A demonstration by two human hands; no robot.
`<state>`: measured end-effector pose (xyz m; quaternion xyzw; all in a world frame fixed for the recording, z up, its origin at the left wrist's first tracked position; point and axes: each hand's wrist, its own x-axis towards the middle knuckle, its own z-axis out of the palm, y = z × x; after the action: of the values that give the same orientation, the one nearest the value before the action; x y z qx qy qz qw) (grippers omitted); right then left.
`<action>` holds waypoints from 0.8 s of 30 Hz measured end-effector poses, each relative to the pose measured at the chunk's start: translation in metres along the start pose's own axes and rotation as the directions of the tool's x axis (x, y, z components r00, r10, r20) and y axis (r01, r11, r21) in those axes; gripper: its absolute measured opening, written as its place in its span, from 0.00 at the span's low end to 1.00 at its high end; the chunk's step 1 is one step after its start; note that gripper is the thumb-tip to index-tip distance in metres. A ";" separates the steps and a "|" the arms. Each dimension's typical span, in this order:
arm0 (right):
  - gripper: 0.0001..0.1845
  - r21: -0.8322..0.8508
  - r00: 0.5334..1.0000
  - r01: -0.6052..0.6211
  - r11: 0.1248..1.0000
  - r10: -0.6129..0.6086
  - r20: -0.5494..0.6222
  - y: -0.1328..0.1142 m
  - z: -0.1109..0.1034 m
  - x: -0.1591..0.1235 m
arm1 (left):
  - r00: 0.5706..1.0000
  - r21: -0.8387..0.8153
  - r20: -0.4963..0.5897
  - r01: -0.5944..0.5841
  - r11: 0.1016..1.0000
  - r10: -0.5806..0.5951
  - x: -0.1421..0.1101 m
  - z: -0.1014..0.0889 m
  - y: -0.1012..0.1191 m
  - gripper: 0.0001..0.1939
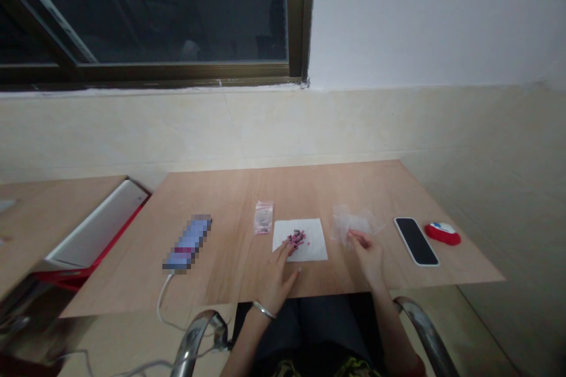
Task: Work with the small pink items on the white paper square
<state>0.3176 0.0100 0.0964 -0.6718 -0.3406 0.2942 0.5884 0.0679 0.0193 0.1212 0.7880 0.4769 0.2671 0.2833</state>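
Note:
A small heap of pink and dark bead-like pieces (297, 238) lies on a square white sheet (315, 252). The fingertips of my left hand (275, 280) rest at the heap's near left edge, with the fingers stretched and the thumb apart. To the right of the sheet are thin clear plastic bags (354, 222). My right hand (369, 256) is closed in a pinch at their near edge, thumb and forefinger on the plastic. Left of the sheet lies a small clear zip bag (264, 218) with a reddish strip.
On the right of the wooden table (234, 277) are a dark-screened phone (416, 241) and a red-and-white object (443, 234). A blurred-out device (188, 244) with a white cable (161, 300) lies on the left. Chair armrests (427, 336) flank me.

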 end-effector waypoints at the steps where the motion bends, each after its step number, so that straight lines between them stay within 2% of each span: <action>1: 0.21 0.079 0.996 -0.044 0.996 0.038 0.076 -0.009 0.007 -0.007 | 0.999 0.027 0.000 -0.042 0.999 0.042 0.002 -0.001 0.006 0.29; 3: 0.16 0.179 0.969 -0.125 0.976 0.081 0.232 -0.022 0.021 -0.022 | 0.996 0.073 0.016 -0.094 0.993 0.093 0.005 -0.001 0.018 0.35; 7: 0.16 0.214 0.929 -0.188 0.959 0.103 0.355 -0.033 0.044 -0.044 | 0.990 0.130 0.060 -0.131 0.983 0.124 0.011 0.000 0.031 0.40; 11: 0.16 0.294 0.901 -0.246 0.923 0.106 0.421 -0.042 0.048 -0.052 | 0.992 0.121 0.032 -0.128 0.984 0.125 0.013 -0.002 0.033 0.37; 15: 0.18 0.289 0.847 -0.300 0.909 0.114 0.520 -0.052 0.045 -0.053 | 0.992 0.105 0.014 -0.127 0.986 0.126 0.014 -0.009 0.034 0.35; 21: 0.18 0.260 0.877 -0.316 0.912 0.176 0.448 -0.050 0.052 -0.052 | 0.996 0.188 0.023 -0.084 0.979 0.081 0.013 -0.014 0.037 0.36; 24: 0.19 0.264 0.903 -0.309 0.914 0.195 0.383 -0.046 0.055 -0.052 | 0.994 0.209 0.040 -0.108 0.972 0.102 0.011 -0.013 0.036 0.33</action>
<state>0.2375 0.0045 0.1338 -0.5438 -0.2963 0.5339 0.5757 0.0854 0.0177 0.1571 0.8414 0.4561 0.2182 0.1906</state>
